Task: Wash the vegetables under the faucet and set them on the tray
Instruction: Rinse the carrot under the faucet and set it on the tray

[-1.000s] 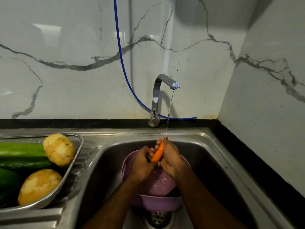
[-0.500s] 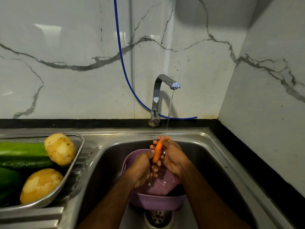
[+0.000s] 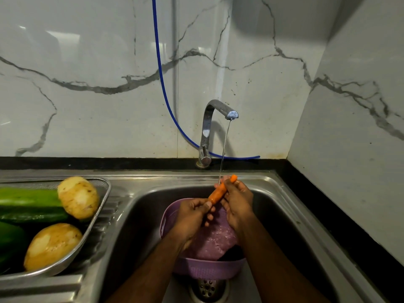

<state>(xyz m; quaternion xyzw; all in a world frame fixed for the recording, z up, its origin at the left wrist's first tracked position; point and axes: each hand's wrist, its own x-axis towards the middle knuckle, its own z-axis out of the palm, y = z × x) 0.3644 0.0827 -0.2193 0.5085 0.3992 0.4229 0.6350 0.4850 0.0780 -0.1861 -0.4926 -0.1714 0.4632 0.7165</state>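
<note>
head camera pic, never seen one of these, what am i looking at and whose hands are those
The camera sits on a person's head, looking down at their own bare hands over a steel sink. The left hand and right hand both hold a carrot under a thin stream from the faucet. Below them in the basin is a purple colander. On the left a metal tray holds two potatoes and cucumbers.

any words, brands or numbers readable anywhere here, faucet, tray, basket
None: no readable text in this view.
The faucet, metal tray, purple basket and sink rim show no letters, labels or numbers.
The carrot carries no sticker.
</note>
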